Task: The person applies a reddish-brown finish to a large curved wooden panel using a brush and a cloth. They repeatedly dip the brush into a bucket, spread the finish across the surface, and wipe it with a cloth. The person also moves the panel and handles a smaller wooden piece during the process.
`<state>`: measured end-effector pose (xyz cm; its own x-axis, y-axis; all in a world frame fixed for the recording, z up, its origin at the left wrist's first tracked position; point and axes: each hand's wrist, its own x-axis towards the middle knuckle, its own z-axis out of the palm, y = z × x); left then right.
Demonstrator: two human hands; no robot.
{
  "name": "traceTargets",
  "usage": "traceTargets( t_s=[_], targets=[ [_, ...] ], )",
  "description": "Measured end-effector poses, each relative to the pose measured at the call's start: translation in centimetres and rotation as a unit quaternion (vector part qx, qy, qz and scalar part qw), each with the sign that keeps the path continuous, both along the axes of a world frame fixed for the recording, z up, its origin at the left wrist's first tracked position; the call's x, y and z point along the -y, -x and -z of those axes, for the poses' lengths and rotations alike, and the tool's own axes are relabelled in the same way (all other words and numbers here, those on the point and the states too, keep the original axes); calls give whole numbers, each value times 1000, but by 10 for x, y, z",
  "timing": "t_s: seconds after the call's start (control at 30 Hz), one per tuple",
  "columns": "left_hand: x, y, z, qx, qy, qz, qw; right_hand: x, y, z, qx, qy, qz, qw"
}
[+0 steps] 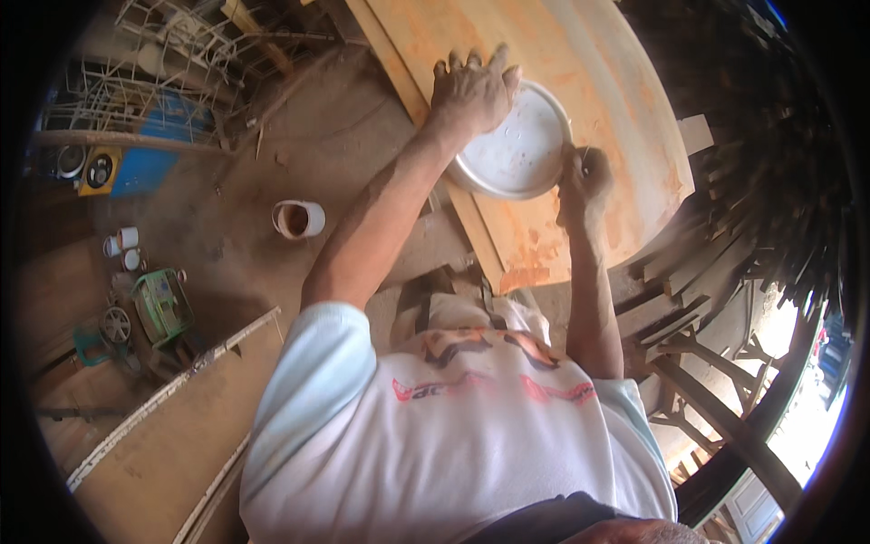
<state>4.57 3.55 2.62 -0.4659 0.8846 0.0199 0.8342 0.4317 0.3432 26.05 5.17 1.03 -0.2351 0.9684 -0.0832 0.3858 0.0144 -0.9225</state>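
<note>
A round white lid [517,150], apparently on a pail whose sides I cannot see, is at a wooden panel [625,82] with orange-brown smears. My left hand [476,95] reaches over the lid's far left rim, fingers spread and its thumb side touching the rim. At the lid's right edge, my right hand [584,181] has its fingers curled round the rim. What lies under the lid is hidden.
On the floor to the left stands a white tub [299,219] with brown residue inside. Further left are small white cans [127,243] and a green crate [163,308]. A pale-edged board [172,435] lies lower left. Wooden frames [716,381] stand at right.
</note>
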Motion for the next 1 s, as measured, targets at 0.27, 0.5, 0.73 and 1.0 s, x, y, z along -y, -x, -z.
traceTargets(
  t_s=[0.27,0.5,0.73,1.0],
  targets=[
    [3,7,0,142,-12,-23,989,-38,-3,-5,63,-26,-28,997],
    [5,11,-3,177,26,-12,984,-70,33,-41,105,-259,27,960],
    [-10,26,21,162,-26,-13,986,-90,65,12,96,-164,68,979],
    [-6,52,44,653,-58,79,751,-50,-18,28,79,-23,13,997]
  ],
)
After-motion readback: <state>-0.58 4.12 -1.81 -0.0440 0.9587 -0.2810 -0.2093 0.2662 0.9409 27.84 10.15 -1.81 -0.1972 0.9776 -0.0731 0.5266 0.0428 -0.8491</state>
